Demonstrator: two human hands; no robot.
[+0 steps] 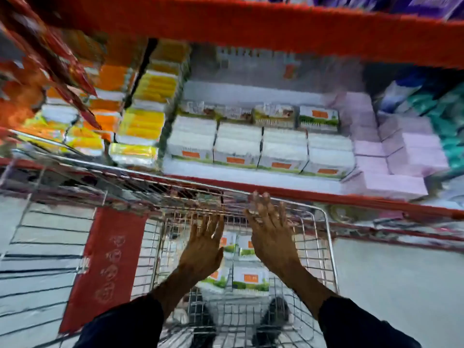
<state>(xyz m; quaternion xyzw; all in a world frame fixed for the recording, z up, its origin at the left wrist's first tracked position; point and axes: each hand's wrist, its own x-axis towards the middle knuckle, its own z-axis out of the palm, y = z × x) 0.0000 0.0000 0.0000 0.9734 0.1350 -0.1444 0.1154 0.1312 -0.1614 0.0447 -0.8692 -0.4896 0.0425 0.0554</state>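
Hovering over white packs (251, 278) in wire cart (329, 237), left hand (204, 247), right hand (271, 238), fingers spread, empty

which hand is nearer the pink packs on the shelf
Right. The right hand is at the cart rim, below-left of the pink packs; the left hand lies further left, over the cart.

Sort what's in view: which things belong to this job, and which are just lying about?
In the job: left hand, right hand, silver wire cart, white packs with orange labels in the cart, matching white packs on the shelf.
Just lying about: yellow and orange packs, pale pink packs, teal packs, red shelf beam.
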